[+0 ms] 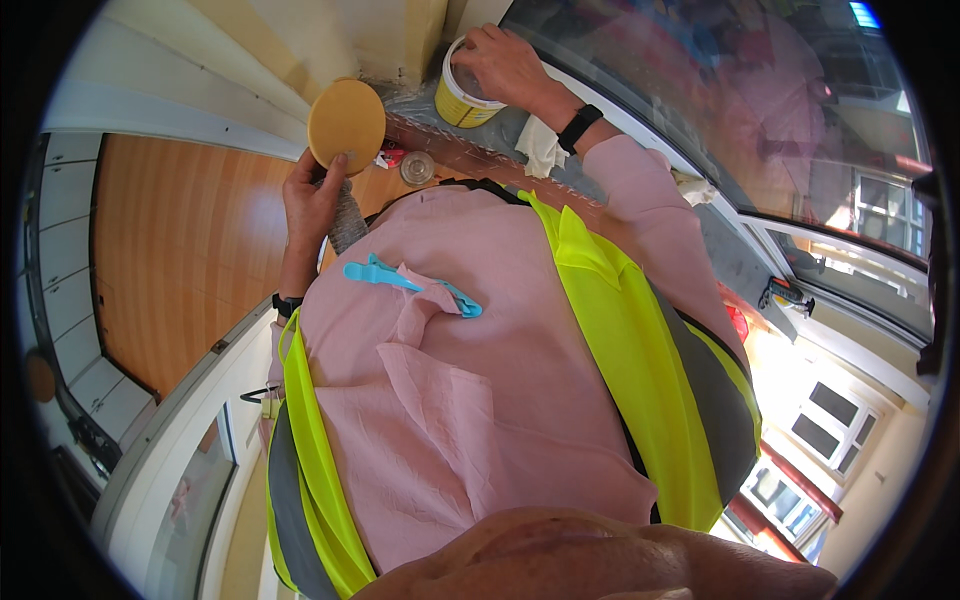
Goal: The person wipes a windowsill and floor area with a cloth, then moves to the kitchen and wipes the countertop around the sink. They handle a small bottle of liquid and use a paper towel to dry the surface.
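Between the thumb and fingers of my left hand (pixel 315 200) is a round yellow disc (pixel 345 118), flat and smooth like a lid, held up with its broad face showing. My right hand (pixel 500 65) bends over the mouth of a white and yellow tub (pixel 465 107), its fingers closed and dipping inside the rim. The fingertips are hidden there, so whatever they grip cannot be made out. The tub stands on a grey sill, next to the window. A crumpled white cloth (pixel 540 148) lies near my right wrist.
A clear round container (pixel 416 168) and a small red item (pixel 391 158) sit below the disc. The window pane (pixel 700 110) rises close along my right arm. A tool with a black and orange handle (pixel 785 292) rests farther along the sill. Wooden flooring (pixel 180 260) spreads out at left.
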{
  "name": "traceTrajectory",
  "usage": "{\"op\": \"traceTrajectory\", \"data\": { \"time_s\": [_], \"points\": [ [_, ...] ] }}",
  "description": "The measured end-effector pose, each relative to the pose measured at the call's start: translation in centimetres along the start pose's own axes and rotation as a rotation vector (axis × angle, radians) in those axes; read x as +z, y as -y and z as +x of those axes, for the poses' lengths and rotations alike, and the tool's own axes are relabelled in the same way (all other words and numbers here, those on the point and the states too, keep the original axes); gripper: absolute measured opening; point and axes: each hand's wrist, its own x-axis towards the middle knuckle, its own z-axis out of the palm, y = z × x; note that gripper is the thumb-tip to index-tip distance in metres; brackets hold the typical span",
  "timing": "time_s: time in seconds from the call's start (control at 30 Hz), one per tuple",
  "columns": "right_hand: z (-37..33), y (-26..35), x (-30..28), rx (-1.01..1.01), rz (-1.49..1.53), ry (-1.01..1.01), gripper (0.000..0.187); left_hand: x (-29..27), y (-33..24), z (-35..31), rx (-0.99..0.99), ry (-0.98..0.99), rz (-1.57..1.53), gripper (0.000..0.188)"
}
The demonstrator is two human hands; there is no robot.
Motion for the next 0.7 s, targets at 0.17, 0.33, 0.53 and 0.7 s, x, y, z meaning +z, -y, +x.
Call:
{"op": "traceTrajectory", "data": {
  "time_s": [0.17,0.33,0.53,0.7],
  "points": [
    [0.2,-0.5,0.2,-0.063,-0.049,0.000,0.027,-0.1,0.0,-0.3,0.009,-0.004,0.019,0.030],
    [-0.2,-1.2,0.2,-0.042,-0.015,0.088,0.039,-0.1,-0.1,-0.9,0.019,-0.027,-0.001,0.030],
    [0.1,-1.6,0.2,-0.018,-0.047,0.138,0.042,0.0,-0.1,-1.1,0.039,-0.029,-0.012,0.032],
    [1.0,-1.2,-0.1,-0.051,-0.105,0.110,0.039,0.8,-0.6,-0.9,0.046,0.060,0.077,0.032]
  ]
}}
